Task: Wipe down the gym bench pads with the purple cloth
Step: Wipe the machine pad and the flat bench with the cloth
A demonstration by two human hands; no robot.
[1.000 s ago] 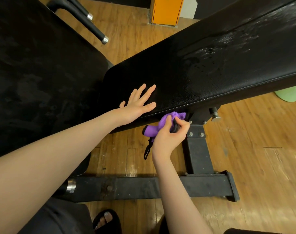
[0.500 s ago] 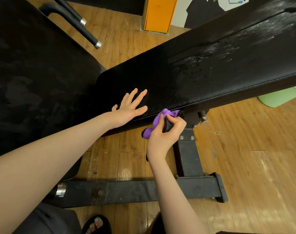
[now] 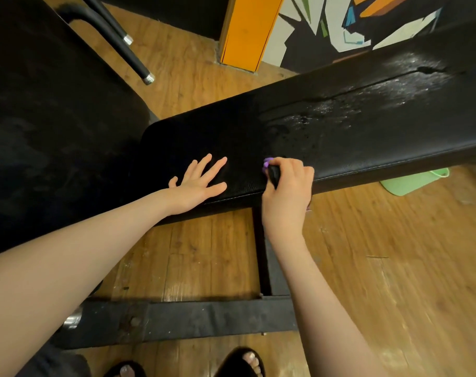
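Observation:
A long black bench pad (image 3: 340, 137) runs from the centre to the upper right, with wet streaks on its far part. My left hand (image 3: 197, 183) lies flat on the pad's near end with its fingers spread. My right hand (image 3: 287, 197) grips the bunched purple cloth (image 3: 267, 162) at the pad's front edge; only a small purple tip shows above my fingers. A second, larger black pad (image 3: 49, 126) fills the left side.
The bench's black steel foot bar (image 3: 193, 321) and upright post (image 3: 269, 268) stand on the wooden floor under my arms. Black bar legs (image 3: 128, 54) and an orange post (image 3: 247, 31) are at the back. A green mat (image 3: 410, 182) lies right. My sandalled feet (image 3: 247, 361) are below.
My right hand has risen with the cloth from under the pad's edge up onto its front edge. My left hand stays flat on the pad. The view has tilted up.

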